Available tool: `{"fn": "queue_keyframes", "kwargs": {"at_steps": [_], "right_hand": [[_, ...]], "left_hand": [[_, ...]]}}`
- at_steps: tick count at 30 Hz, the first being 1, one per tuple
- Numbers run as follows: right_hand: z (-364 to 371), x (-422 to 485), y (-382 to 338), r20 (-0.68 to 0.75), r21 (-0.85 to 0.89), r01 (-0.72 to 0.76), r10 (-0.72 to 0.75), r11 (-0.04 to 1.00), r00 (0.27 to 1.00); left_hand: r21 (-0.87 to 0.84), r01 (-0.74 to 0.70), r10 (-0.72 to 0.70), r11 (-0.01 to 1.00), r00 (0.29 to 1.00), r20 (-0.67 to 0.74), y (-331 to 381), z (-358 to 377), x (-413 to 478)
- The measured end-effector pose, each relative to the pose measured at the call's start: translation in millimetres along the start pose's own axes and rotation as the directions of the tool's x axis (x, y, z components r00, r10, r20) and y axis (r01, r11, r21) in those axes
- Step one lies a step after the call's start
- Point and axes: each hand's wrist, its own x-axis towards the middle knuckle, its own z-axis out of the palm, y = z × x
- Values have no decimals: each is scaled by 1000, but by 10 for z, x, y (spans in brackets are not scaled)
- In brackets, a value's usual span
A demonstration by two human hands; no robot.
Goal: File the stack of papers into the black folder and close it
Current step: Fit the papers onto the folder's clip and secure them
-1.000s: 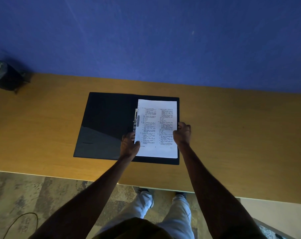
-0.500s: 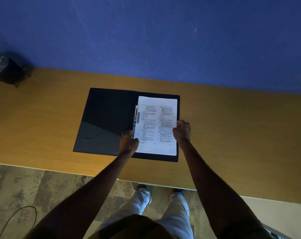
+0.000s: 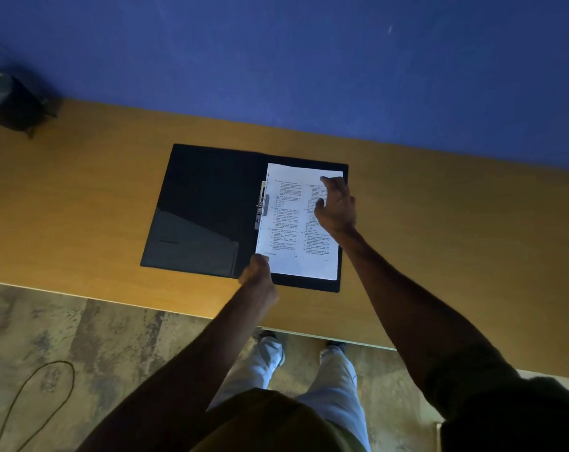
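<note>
Left hand (image 3: 258,272) pinches the printed papers' (image 3: 296,223) near corner; right hand (image 3: 337,207) spread wide, over the matte black folder (image 3: 204,203).

Black folder (image 3: 208,203), white printed papers (image 3: 292,223) — tan wood-grain table (image 3: 439,239), blue wall (image 3: 309,60).

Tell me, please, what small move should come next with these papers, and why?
Probably press the papers flat and seat their left edge at the metal clip. They lie on the right half of the open black folder, the right hand spread over them, the left hand at their near corner.
</note>
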Motion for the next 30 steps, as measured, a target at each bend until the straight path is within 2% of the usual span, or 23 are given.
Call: {"fn": "queue_keyframes", "kwargs": {"at_steps": [3, 7, 17, 22, 30], "right_hand": [[48, 141, -106, 105, -85, 111, -102, 990, 989], [74, 358, -168, 201, -122, 217, -190, 968, 961], [37, 889, -160, 282, -258, 209, -134, 943, 950], [85, 929, -200, 301, -264, 209, -125, 942, 945], [81, 942, -235, 275, -233, 167, -100, 958, 956]], "left_hand": [[-64, 113, -106, 992, 989, 105, -184, -28, 5], [-56, 158, -150, 986, 980, 127, -300, 29, 25], [-124, 189, -164, 974, 969, 187, -332, 100, 21], [-118, 132, -107, 984, 975, 196, -258, 115, 81], [-121, 156, -138, 980, 980, 146, -177, 94, 144]]}}
